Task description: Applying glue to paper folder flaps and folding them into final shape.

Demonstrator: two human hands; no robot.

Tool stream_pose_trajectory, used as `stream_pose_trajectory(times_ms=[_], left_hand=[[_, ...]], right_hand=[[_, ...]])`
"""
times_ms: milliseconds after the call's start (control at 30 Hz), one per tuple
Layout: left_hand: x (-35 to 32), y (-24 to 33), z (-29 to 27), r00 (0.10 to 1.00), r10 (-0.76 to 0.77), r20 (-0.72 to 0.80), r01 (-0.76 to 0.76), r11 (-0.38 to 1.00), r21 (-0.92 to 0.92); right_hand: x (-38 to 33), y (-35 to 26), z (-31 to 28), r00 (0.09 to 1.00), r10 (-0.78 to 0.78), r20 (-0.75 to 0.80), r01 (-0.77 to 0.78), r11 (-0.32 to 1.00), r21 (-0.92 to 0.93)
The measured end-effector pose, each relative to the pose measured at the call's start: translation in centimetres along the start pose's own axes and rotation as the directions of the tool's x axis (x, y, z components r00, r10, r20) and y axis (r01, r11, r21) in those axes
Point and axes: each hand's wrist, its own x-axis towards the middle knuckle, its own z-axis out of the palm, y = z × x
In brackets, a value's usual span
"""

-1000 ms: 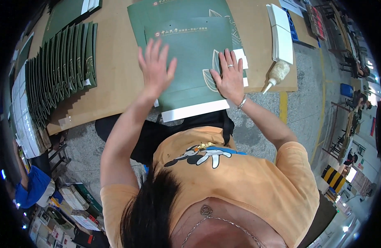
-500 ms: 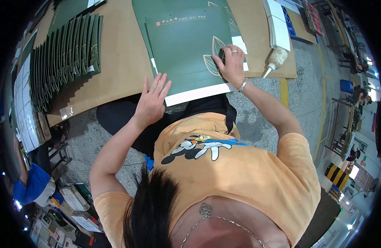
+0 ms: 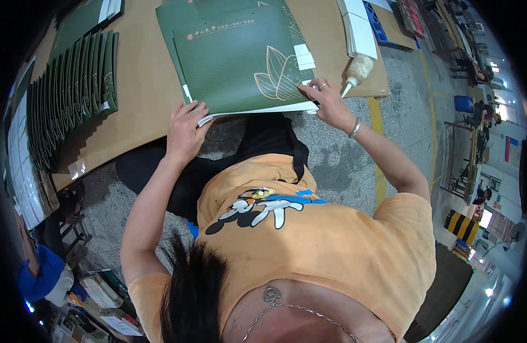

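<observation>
Head view: a flat green printed card sheet (image 3: 223,66) is held by both near corners at the edge of the brown flat table (image 3: 146,74)
Its left corner is pinched by the left hand (image 3: 184,130), its right by the right hand (image 3: 330,107), fingers narrow; the thin white paper strip (image 3: 292,107) along the near edge could be creased crooked if the corners are pulled unevenly, and the cream plastic nozzle bottle (image 3: 360,68) could be knocked by a wide sweep

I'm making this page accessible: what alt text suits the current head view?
A person's left hand and right hand touch the near corners of a flat green paper bag with gold-outlined leaves, at a brown table. Other green bags fan out at left; a nozzled squeeze bottle lies at right.
</observation>
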Motion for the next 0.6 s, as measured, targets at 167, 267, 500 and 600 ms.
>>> stream_pose_trajectory(times_ms=[167,267,500,600], left_hand=[[-1.1,-0.3,0.1,1.0,0.024,0.008,-0.024,0.999,-0.025],[-1.2,-0.2,0.1,0.999,-0.005,-0.045,0.002,0.997,-0.081],[-0.7,0.0,0.1,0.996,-0.083,-0.039,0.075,0.982,-0.175],[-0.8,-0.1,0.0,0.994,-0.094,-0.062,0.081,0.979,-0.189]], right_hand=[[0.6,0.8,0.5,1.0,0.002,0.025,-0.001,1.0,-0.024],[1.2,0.7,0.6,1.0,-0.025,-0.006,0.025,1.0,0.007],[1.4,0.8,0.2,1.0,-0.02,-0.008,0.02,0.999,0.025],[1.8,0.7,0.0,1.0,0.001,0.014,-0.002,0.999,0.046]])
